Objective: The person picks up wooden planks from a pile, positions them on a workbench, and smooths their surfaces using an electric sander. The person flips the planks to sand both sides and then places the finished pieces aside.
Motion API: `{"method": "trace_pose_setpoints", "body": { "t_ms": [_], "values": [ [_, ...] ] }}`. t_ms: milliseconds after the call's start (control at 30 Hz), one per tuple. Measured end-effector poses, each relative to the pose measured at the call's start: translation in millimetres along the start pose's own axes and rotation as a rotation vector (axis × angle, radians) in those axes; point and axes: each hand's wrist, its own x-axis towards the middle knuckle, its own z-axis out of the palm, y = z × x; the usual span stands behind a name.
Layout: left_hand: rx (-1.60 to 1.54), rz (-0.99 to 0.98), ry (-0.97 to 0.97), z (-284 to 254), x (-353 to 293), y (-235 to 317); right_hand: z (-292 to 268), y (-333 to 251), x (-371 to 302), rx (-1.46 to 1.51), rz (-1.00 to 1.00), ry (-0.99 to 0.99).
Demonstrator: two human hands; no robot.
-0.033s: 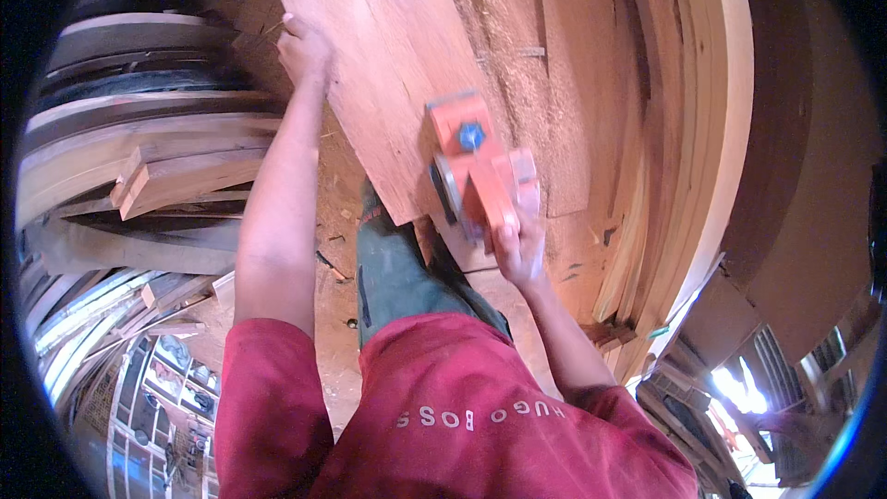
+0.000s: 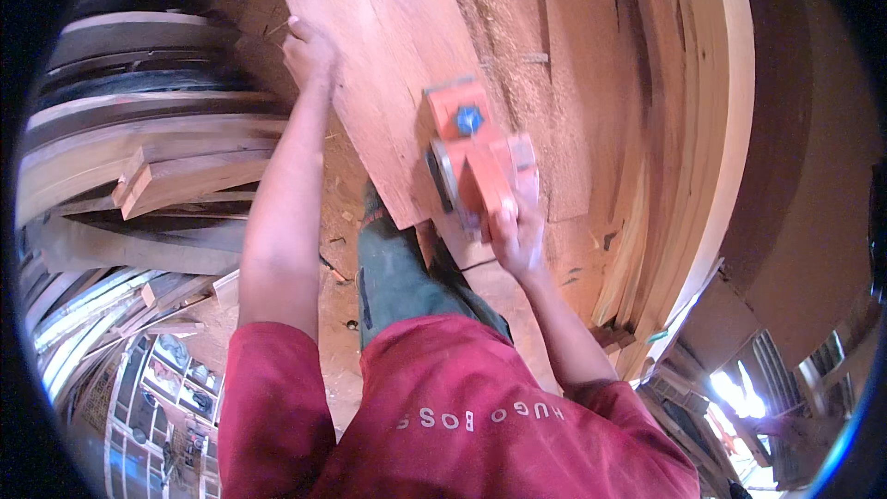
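Just one view here, a head-worn fisheye looking steeply down from the person's head, so the red shirt (image 2: pixel 462 416) fills 6 o'clock and both forearms run up from there. The wooden plank (image 2: pixel 388 55) stretches away toward 12 o'clock, pretty close to the lens. Stacked boards (image 2: pixel 139 157) curve round at 9 o'clock, more timber (image 2: pixel 684 129) at 3 o'clock; straight edges bow near the dark round rim. No second view to overlap with.

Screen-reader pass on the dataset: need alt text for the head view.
The right hand holds an orange electric planer on the near end of a wide reddish wooden board, while the left hand grips its left edge. Sawdust and stacked planks lie around.
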Motion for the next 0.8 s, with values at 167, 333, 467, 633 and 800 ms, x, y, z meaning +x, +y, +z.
{"method": "trace_pose_setpoints", "body": {
  "t_ms": [167, 333, 467, 633, 800],
  "values": [
    [0.012, -0.062, -0.033, -7.8, -3.4, 4.9, 46.6, -91.9, 145.5, -0.079, -0.253, 0.111],
    [-0.054, -0.012, -0.083, -13.5, -5.8, 6.9, 91.4, -171.7, 294.9, -0.205, -0.421, 0.159],
    [-0.092, -0.008, 0.01, -11.2, -7.4, 14.2, 121.6, -243.5, 376.3, -0.127, -0.494, 0.142],
    [-0.194, 0.0, -0.092, -6.0, -7.3, 31.9, 112.6, -285.6, 442.4, -0.104, -0.574, 0.181],
    [-0.243, -0.085, 0.012, 0.6, 3.5, -0.9, 117.1, -232.2, 362.6, 0.192, -0.404, -0.085]
  ]
}}
